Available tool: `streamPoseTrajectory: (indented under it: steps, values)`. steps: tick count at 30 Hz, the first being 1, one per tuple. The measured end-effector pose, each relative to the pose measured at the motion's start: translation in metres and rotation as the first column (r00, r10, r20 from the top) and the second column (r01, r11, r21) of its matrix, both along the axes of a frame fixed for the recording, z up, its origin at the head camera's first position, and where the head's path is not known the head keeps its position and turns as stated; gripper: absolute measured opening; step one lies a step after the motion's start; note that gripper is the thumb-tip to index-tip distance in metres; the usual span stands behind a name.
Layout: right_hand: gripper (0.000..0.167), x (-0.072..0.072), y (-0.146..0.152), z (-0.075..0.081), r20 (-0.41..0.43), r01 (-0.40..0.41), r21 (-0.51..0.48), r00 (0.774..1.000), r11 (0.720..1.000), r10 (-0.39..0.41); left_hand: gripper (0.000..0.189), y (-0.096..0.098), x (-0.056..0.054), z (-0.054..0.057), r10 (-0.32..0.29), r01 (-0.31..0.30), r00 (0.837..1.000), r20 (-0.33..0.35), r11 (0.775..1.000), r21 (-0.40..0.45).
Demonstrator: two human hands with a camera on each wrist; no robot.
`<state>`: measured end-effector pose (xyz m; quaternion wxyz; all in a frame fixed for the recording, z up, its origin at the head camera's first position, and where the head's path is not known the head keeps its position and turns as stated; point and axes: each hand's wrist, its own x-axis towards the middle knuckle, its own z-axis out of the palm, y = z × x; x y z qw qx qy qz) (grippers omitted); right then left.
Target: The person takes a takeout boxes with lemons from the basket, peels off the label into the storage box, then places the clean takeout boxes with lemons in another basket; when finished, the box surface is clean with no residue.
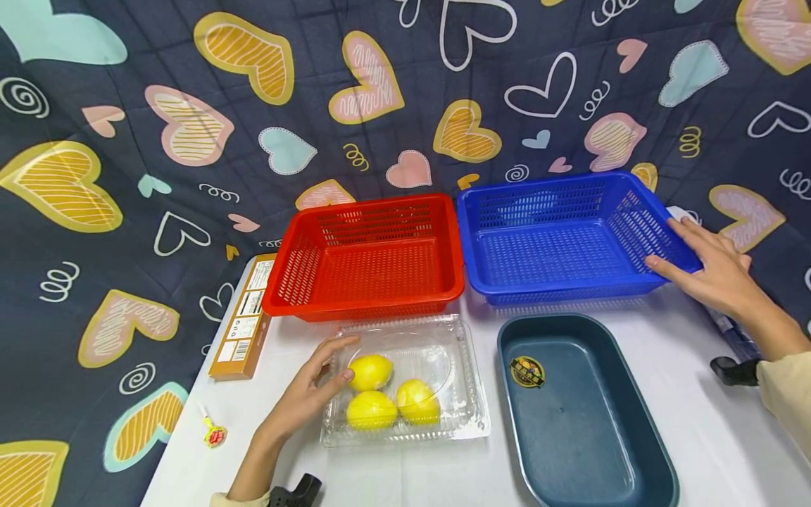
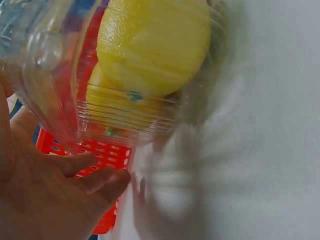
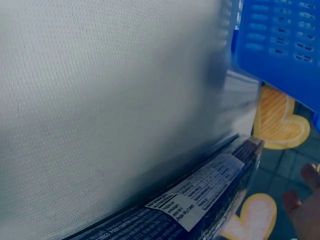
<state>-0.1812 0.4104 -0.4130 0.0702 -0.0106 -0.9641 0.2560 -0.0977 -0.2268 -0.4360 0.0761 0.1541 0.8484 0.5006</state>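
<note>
A clear plastic clamshell container (image 1: 453, 380) with three lemons (image 1: 372, 410) inside lies on the table. My left hand (image 1: 304, 394) is at its left side, thumb and fingers spread around the edge. In the left wrist view the fingers (image 2: 107, 185) extend loosely beside the ribbed wall of the container. At the right end of the blue basket (image 1: 538, 246) is my right hand (image 1: 722, 271), its thumb and fingertips over the rim in the head view. Seen from the right wrist, its fingers (image 3: 306, 200) are extended and only partly in frame.
A red basket (image 1: 364, 310) stands left of the blue one, and a dark teal tray (image 1: 570, 422) sits in front. An orange-brown box (image 1: 243, 324) and a lollipop (image 1: 214, 431) lie at left. A dark printed package (image 3: 200, 190) lies along the right edge.
</note>
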Motion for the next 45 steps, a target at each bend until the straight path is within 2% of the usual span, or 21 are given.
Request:
streamPoseTrajectory:
  steps: [8,14,18,28,36,45]
  values:
    - [0.093,-0.001,0.001,-0.001,-0.009,0.003,0.004,1.000,1.000,-0.003,0.051,0.004,0.000,0.008,-0.001,0.002,0.997,0.079,1.000,-0.009]
    - [0.093,-0.003,-0.001,-0.001,-0.007,-0.008,0.004,1.000,1.000,0.008,0.052,0.006,0.002,0.014,0.049,-0.038,0.988,0.143,0.996,-0.076]
    - [0.093,-0.003,-0.001,-0.001,-0.005,-0.016,0.002,1.000,1.000,0.016,0.052,0.006,0.002,0.016,0.072,-0.058,0.984,0.164,0.995,-0.085]
    - [0.094,-0.003,-0.002,-0.001,0.000,-0.022,0.005,1.000,1.000,0.022,0.052,0.007,0.002,0.018,0.077,-0.063,0.984,0.159,0.994,-0.090]
    - [0.094,-0.002,-0.002,-0.002,-0.011,-0.035,-0.020,0.999,0.999,0.035,0.045,0.007,0.001,0.016,0.094,-0.091,0.981,0.167,0.996,-0.022]
    - [0.094,-0.002,-0.001,-0.001,0.017,-0.044,-0.053,0.999,0.998,0.045,0.048,0.003,-0.001,0.018,0.097,-0.105,0.978,0.182,0.994,0.034]
